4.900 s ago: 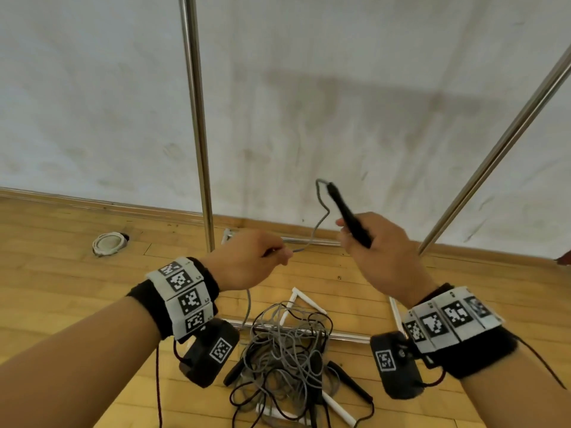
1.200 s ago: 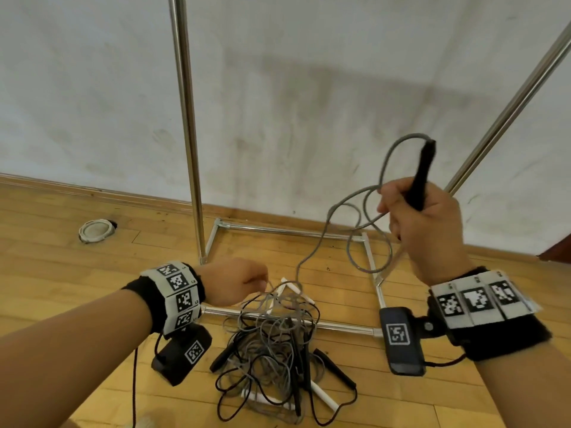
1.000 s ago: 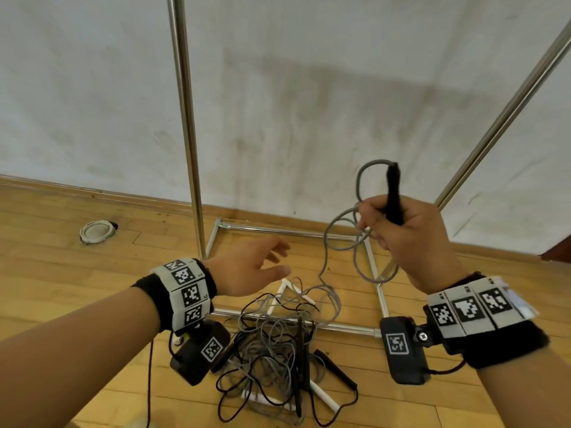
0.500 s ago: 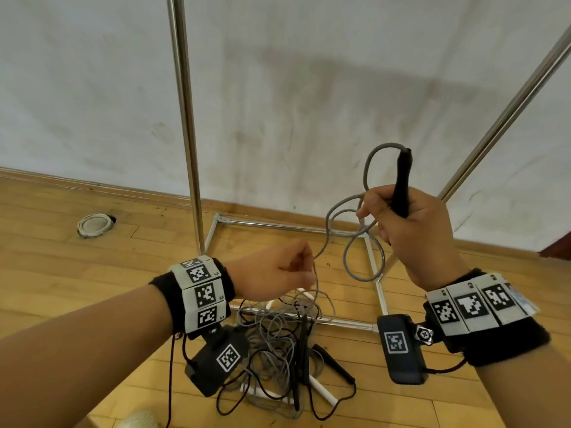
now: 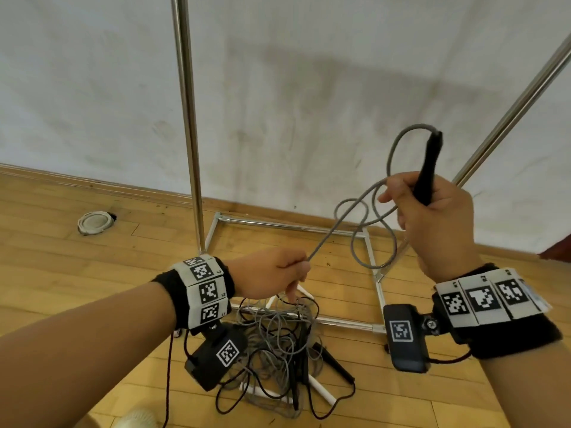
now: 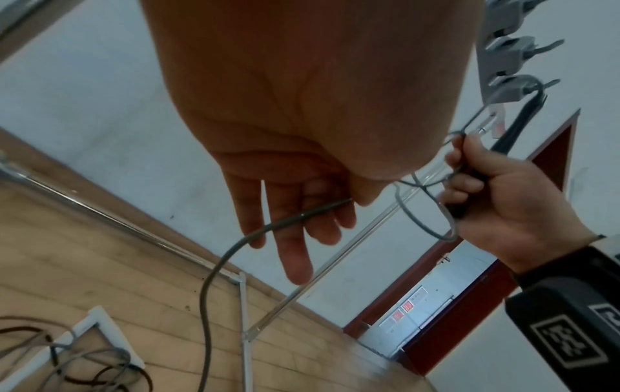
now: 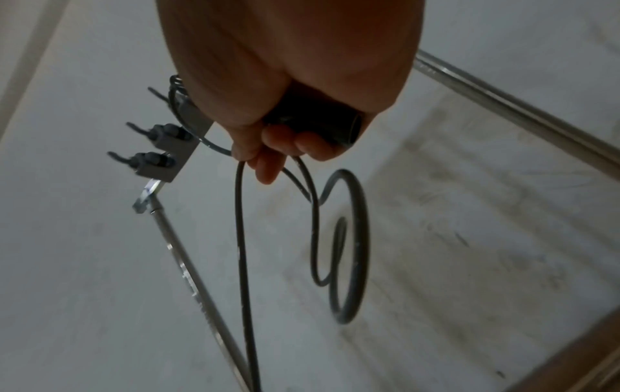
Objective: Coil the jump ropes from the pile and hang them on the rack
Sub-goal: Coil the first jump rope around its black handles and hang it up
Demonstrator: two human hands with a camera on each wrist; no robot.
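Grey rope stretched between both hands — coils right.

A scuffed white wall meets a wooden plank floor along a wooden baseboard.

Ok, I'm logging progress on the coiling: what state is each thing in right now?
left hand: pinches the grey rope
right hand: grips the black handle and gathered loops
grey rope: partly coiled, taut between hands
black handle: held upright
pile: tangled on floor
rack: hooks in view bare
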